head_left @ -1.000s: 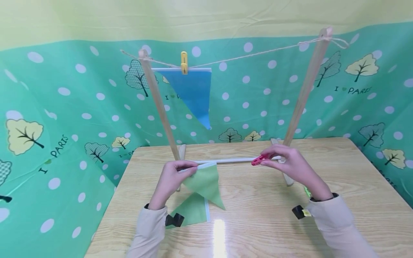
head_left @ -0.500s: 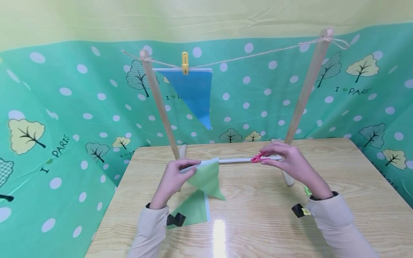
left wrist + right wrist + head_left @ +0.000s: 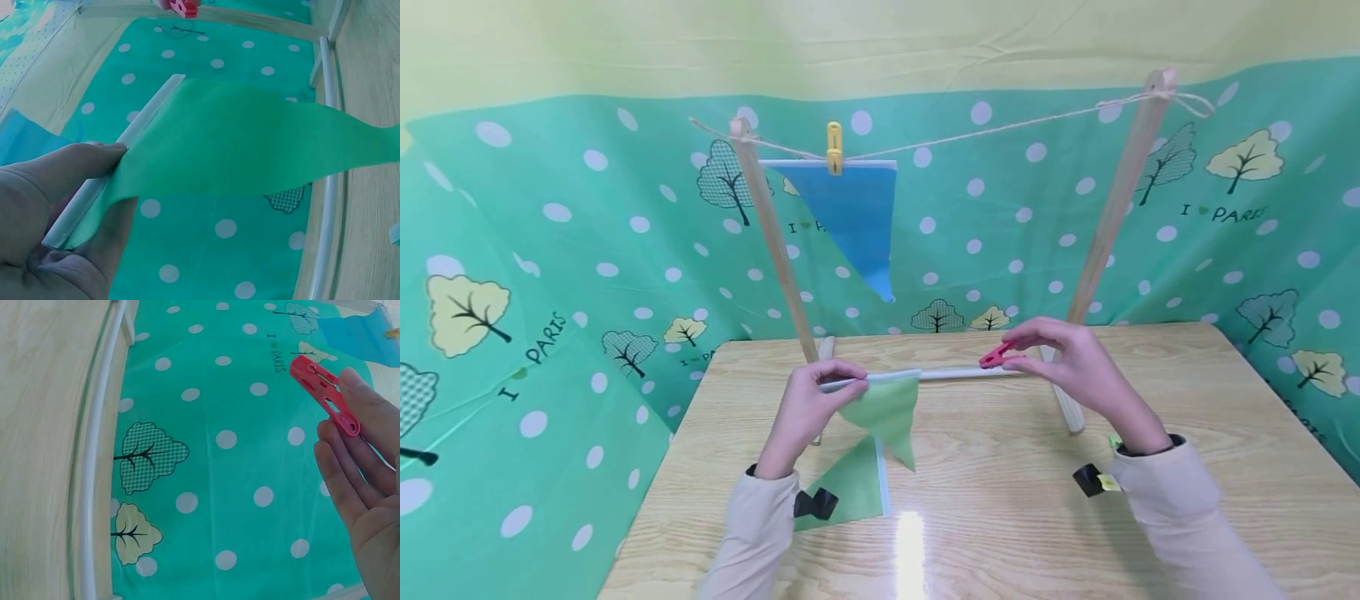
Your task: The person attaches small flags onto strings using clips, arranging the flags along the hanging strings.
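Note:
My left hand (image 3: 811, 406) pinches a green triangular pennant (image 3: 887, 408) by its white top band, and the cloth hangs down from it. In the left wrist view the thumb lies over the band. My right hand (image 3: 1075, 367) holds a red clothespin (image 3: 994, 357) between thumb and fingers, its tip pointing left, apart from the pennant. Behind, a blue pennant (image 3: 857, 208) hangs from a string (image 3: 992, 128) by a yellow clothespin (image 3: 834, 148). A second green pennant (image 3: 850, 492) lies on the table below my left hand, partly hidden by the sleeve and wrist camera.
Two wooden posts, the left post (image 3: 778, 250) and the right post (image 3: 1112, 217), carry the string. A white rod (image 3: 947, 375) joins them low down. A green clip (image 3: 1115, 440) lies by my right wrist on the wooden table (image 3: 1000, 517). Printed cloth surrounds the table.
The held green pennant has moved slightly up and to the right, its cloth swinging. The red clothespin has shifted a little left and up, after being tilted with its end spread half a second ago.

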`<control>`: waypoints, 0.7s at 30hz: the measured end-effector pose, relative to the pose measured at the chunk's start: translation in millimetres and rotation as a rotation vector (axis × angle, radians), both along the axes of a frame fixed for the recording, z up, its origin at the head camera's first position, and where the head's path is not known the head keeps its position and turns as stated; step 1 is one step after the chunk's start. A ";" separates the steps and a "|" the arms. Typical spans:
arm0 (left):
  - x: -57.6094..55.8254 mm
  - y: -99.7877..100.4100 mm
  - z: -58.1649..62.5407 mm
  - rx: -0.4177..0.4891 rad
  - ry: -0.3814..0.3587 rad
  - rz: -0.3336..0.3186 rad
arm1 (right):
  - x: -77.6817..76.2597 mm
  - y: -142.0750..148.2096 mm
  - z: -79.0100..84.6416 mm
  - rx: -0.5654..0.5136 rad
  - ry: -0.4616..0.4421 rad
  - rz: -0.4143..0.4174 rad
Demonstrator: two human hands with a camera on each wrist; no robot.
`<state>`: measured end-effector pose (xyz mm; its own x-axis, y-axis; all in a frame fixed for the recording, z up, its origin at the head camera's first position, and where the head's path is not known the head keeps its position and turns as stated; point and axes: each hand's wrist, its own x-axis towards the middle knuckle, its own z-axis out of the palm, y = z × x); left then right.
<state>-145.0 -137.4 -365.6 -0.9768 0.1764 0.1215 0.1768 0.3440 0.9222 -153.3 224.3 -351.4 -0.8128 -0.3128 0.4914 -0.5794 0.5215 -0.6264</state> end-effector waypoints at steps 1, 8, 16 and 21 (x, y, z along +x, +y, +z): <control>-0.4 0.8 0.3 0.004 0.003 0.009 | -0.6 -0.8 1.3 -0.001 0.007 0.006; -0.8 6.2 7.1 0.020 0.008 0.042 | -5.4 -7.6 12.1 -0.021 0.066 0.034; -6.1 8.9 10.0 0.053 0.033 0.016 | -10.4 -14.0 26.2 -0.044 0.100 0.043; -8.5 13.3 12.1 0.083 0.046 0.004 | -12.7 -16.4 31.0 -0.056 0.110 0.059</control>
<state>-153.5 -124.2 -353.5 -0.9705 0.1598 0.1807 0.2188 0.2680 0.9382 -166.0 208.0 -320.4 -0.7339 -0.3276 0.5950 -0.6749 0.4506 -0.5844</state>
